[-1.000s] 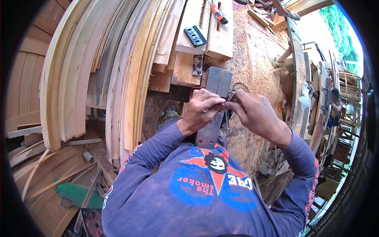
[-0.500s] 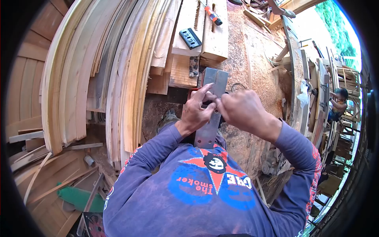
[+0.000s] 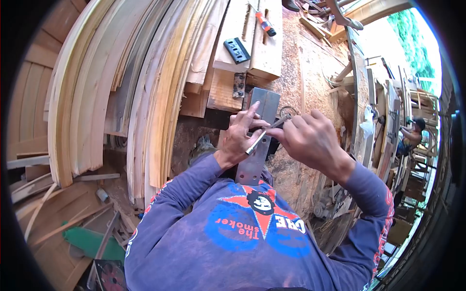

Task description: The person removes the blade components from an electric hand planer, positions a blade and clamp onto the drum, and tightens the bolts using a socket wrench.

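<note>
A long grey metal plate [image 3: 265, 99], with holes near its lower end, stands out in front of my body. My left hand [image 3: 238, 133] is closed over the plate's left edge, its index finger lying along the surface and its thumb close to the middle slot. My right hand [image 3: 313, 140] grips a slim metal tool, wrench-like in shape [image 3: 256, 146], which lies slantwise across the plate. One bright end points down and left past my left thumb; a darker end sticks out above my right fingers. What the tool touches beneath my fingers is hidden.
Stacked long boards [image 3: 160, 97] rise on the left. Thick timbers ahead carry a black slotted block [image 3: 237, 50] and an orange-handled screwdriver [image 3: 265, 24]. Sawdust [image 3: 310, 72] covers the ground to the right. Another person [image 3: 411, 136] is at the far right.
My right hand has turned and shifted slightly right and down, bringing the slim metal tool into view across the plate. My left hand stays at about the same spot on the plate.
</note>
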Motion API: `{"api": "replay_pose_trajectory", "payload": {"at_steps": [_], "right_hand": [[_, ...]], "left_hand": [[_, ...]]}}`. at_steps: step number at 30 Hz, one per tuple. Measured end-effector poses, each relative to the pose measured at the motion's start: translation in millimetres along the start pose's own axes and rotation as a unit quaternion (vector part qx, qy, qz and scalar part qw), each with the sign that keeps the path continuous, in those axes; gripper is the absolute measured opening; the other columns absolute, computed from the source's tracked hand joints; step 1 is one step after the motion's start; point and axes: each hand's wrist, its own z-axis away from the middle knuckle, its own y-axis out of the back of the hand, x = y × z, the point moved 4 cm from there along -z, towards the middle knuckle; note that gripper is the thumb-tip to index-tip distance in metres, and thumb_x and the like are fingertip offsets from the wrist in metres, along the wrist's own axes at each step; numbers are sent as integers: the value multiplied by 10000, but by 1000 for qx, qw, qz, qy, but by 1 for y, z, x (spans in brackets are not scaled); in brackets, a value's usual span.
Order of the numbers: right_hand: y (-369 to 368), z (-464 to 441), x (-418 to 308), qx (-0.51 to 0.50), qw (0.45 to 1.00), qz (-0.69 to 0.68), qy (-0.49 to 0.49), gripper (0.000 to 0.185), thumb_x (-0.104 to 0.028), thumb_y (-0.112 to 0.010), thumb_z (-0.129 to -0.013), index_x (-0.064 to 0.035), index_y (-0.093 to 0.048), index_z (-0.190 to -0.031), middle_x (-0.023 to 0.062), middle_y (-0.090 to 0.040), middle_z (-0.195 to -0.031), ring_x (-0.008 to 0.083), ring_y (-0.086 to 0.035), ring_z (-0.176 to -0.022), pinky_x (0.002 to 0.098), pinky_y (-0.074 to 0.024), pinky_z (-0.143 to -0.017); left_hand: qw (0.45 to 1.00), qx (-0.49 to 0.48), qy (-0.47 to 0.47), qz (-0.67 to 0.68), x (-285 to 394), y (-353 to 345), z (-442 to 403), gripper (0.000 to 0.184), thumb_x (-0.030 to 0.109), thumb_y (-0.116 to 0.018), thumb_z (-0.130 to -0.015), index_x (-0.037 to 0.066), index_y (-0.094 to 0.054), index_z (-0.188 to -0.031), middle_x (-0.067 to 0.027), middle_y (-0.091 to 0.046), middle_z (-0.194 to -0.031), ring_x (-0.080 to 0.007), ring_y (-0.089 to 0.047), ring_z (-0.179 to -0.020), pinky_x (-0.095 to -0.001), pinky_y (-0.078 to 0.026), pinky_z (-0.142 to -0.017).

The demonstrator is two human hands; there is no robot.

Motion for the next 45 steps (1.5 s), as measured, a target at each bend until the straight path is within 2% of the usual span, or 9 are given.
{"api": "replay_pose_trajectory", "payload": {"at_steps": [6, 12, 17, 20, 24, 25, 34, 41, 45], "right_hand": [[-2, 6, -13, 162, 925, 213, 268, 316, -328, -639, -1020, -84, -623, -820, 85, -701, -835, 200, -680, -796, 342, -483, -798], [-17, -2, 2, -48, 994, -47, -91, 495, -316, -633, -1041, -125, -572, -589, 37, -656, -562, 234, -685, -542, 362, -511, -584], [12, 3, -2, 109, 962, 150, 202, 577, -306, -662, -916, -99, -614, -1452, 113, -540, -1516, 259, -438, -1409, 405, -426, -1101], [-11, -2, -9, 34, 933, 239, 267, 476, -299, -628, -939, -88, -690, -1362, 84, -564, -1506, 238, -356, -1462, 408, -395, -1122], [-13, -12, -12, -204, 957, 135, 154, 335, -306, -600, -992, -116, -723, -744, 76, -733, -792, 193, -653, -792, 374, -453, -919], [-14, -11, -5, 0, 985, 67, 158, 408, -324, -617, -988, -143, -606, -621, 17, -585, -529, 181, -529, -510, 383, -451, -805], [-3, 1, 0, 98, 952, 181, 225, 457, -283, -637, -956, 0, -660, -1315, 121, -590, -1415, 243, -488, -1336, 389, -453, -1042], [-31, -12, -3, 0, 998, 17, 61, 392, -310, -606, -1002, -49, -699, -724, 94, -673, -624, 245, -664, -581, 390, -501, -759], [-26, -15, 2, -115, 992, -53, -27, 451, -383, -621, -1019, -21, -718, -769, 124, -714, -702, 268, -735, -714, 390, -544, -845]], "left_hand": [[999, -16, -10, -43, -3, -6, 1, 846, 94, -815, -866, -31, -404, -1596, -36, -820, -1060, -232, -643, -1183, -387, -378, -1083], [999, -16, 34, -23, -1, -4, 3, 825, 69, -814, -814, 80, -508, -1580, -180, -658, -1447, -232, -625, -1239, -389, -414, -1076], [998, -23, 13, -52, -10, -8, 7, 821, 71, -809, -812, 50, -504, -1573, -171, -667, -1429, -241, -614, -1266, -400, -425, -1075], [1000, -8, 9, 27, -1, -3, 2, 841, 49, -791, -808, -13, -460, -1579, -134, -729, -1344, -233, -605, -1285, -396, -406, -1092], [999, -24, 19, -35, 3, -3, -2, 885, 41, -774, -817, -72, -373, -1598, -47, -826, -1059, -220, -597, -1294, -364, -324, -1138], [999, -30, -2, -37, 3, -3, -1, 886, 41, -768, -820, -70, -366, -1603, -42, -825, -1060, -216, -594, -1297, -359, -319, -1137], [999, -19, -28, -21, -6, -6, 5, 834, 55, -752, -877, -45, -368, -1611, -199, -700, -1299, -299, -596, -1319, -453, -357, -1130], [998, -55, 10, -39, -1, -5, 0, 855, 69, -725, -860, -59, -344, -1615, -6, -818, -1152, -219, -547, -1385, -395, -303, -1149], [999, -43, 11, -23, -2, -6, -1, 868, 56, -728, -845, -52, -344, -1616, -9, -818, -1149, -219, -552, -1378, -402, -295, -1150]]}}
